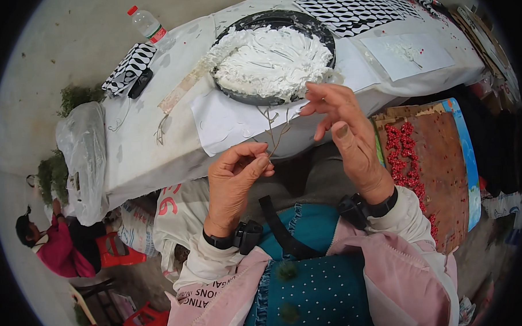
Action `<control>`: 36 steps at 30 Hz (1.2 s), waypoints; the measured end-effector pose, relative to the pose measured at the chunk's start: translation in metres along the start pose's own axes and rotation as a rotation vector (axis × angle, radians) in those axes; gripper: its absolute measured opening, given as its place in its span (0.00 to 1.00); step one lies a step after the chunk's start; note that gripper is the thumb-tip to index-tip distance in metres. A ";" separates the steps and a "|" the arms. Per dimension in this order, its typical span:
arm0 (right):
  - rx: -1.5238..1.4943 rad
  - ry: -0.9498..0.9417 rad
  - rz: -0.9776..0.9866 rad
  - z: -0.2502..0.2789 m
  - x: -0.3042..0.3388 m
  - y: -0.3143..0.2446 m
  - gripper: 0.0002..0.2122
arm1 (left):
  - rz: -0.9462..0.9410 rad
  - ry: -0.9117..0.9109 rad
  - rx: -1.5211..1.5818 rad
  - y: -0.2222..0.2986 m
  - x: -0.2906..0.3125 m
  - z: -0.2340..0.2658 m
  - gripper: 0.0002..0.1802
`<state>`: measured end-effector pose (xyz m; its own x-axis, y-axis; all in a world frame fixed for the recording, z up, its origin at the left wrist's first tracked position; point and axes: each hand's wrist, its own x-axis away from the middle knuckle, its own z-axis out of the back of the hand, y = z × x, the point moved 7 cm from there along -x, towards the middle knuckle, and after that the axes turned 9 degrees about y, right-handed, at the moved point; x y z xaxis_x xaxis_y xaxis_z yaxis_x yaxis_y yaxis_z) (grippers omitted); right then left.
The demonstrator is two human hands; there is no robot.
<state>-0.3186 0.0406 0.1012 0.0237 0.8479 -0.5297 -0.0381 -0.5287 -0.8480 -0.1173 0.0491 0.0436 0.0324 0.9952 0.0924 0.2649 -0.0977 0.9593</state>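
Note:
My left hand (241, 175) pinches the lower end of a thin branching twig (272, 132) between thumb and fingertips. The twig's forked tips point up toward a round black tray (235, 96) heaped with a white, creamy-looking paste (275, 62). Just right of the twig, my right hand (349, 134) is raised with its fingers apart and nothing in them, close to the tray's near rim. White paper (211, 127) lies under the near side of the tray, smudged with white.
A white-covered table (137, 158) carries a water bottle (147, 24), patterned cloth (356, 10) and a white sheet (409, 54). Red berries (401, 152) lie on a brown board (442, 174) at right. Another person (65, 244) sits far left by red stools (117, 251).

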 end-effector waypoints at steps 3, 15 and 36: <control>0.000 0.039 0.005 0.003 0.000 -0.003 0.33 | -0.028 0.010 -0.005 0.001 -0.001 0.003 0.13; 0.026 0.030 -0.017 0.001 0.001 -0.004 0.29 | -0.091 0.014 -0.152 0.011 0.005 -0.001 0.10; 0.127 -0.046 0.137 -0.017 0.004 -0.008 0.22 | -0.258 0.075 -0.329 0.015 0.002 0.008 0.10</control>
<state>-0.3014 0.0478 0.1056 -0.0363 0.7710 -0.6358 -0.1636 -0.6322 -0.7573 -0.1051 0.0499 0.0564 -0.0681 0.9857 -0.1543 -0.0673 0.1498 0.9864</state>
